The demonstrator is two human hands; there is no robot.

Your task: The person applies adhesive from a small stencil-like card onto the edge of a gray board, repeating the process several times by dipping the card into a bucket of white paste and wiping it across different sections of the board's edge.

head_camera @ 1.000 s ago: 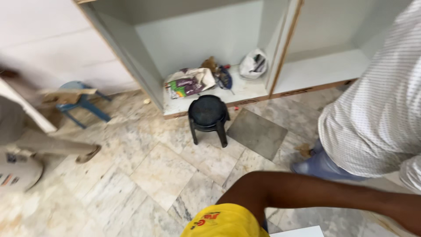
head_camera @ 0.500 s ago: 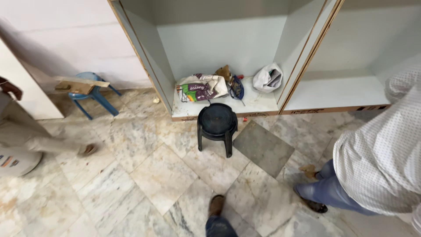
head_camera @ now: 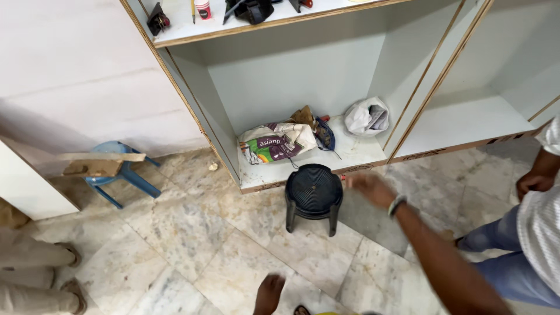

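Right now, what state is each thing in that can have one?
Right hand: open, blurred, beside the black stool, holding nothing.
Black stool: upright on the floor, seat bare.
Blue stool: upright, wood offcuts lying on it.
Printed sack: lying on its side on the cabinet's bottom shelf.
White bag: crumpled, mouth open.
Left hand: out of view.
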